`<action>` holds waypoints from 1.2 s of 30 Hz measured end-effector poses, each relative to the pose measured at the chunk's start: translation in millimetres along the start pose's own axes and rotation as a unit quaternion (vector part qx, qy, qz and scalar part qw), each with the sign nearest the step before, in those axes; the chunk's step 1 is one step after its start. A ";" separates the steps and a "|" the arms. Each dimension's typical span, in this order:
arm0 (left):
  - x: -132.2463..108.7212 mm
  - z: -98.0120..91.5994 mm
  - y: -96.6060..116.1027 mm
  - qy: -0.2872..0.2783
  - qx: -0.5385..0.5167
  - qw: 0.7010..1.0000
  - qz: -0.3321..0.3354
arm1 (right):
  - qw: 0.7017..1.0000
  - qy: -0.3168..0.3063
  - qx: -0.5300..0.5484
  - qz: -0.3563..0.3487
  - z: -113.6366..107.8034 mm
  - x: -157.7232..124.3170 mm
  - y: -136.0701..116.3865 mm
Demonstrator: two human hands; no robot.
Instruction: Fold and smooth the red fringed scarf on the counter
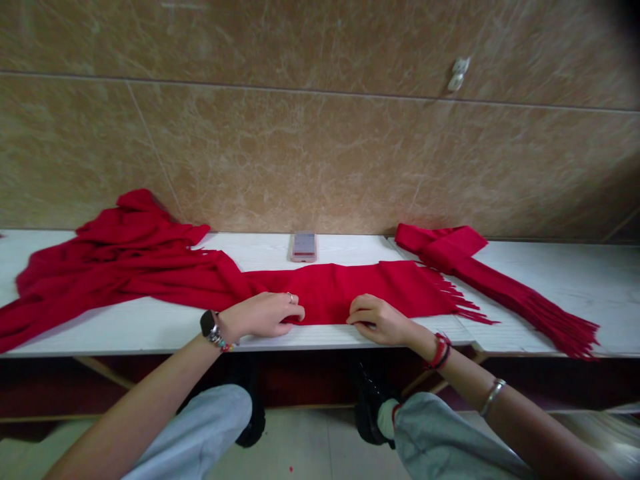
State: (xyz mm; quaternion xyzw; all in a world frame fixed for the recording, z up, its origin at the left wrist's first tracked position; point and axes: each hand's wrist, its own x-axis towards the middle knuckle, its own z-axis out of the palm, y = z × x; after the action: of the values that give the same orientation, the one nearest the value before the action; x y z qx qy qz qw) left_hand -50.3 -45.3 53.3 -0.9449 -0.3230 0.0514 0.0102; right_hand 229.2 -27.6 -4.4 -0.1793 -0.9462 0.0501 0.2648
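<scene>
A red fringed scarf [327, 287] lies across the white bench top, its right half spread flat with the fringe pointing right. My left hand [267, 313], wearing a ring and a dark watch, grips the scarf's near edge left of centre with curled fingers. Farther right on that same edge, my right hand [379, 320] pinches the cloth between thumb and fingers. Leftward the scarf runs into a crumpled heap of red cloth [135, 260]; where one ends and the other begins I cannot tell. A second red scarf [480, 273], folded narrow, lies at the right with its fringe toward the near edge.
Behind the spread scarf, a phone [303, 247] lies against the brown marbled tile wall [310, 160]. A small white figure [459, 73] is fixed on the wall. The white bench top [360, 337] ends just before my hands; my knees and black shoes are below.
</scene>
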 end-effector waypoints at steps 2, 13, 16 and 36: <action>7.2 1.5 1.5 0.032 -0.011 0.999 -0.003 | 1.000 -0.003 -0.001 0.004 -0.5 4.1 -2.5; 47.6 40.9 -13.4 -0.037 -0.113 0.982 -0.149 | 0.955 -0.161 -0.165 0.186 19.7 31.0 4.8; 47.3 33.3 -12.3 -0.052 -0.130 0.976 -0.164 | 0.944 -0.201 -0.137 0.223 16.2 31.6 11.0; 64.0 25.3 -21.6 -0.065 -0.132 0.965 -0.217 | 0.932 -0.131 -0.209 0.266 24.6 20.3 58.8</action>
State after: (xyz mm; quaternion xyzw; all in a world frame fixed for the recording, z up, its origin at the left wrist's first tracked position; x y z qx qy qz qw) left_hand -15.8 10.6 23.5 -0.8395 -0.5246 0.0660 -0.1249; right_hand 218.7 34.6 -26.8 -0.4676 -0.8792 -0.0569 0.0723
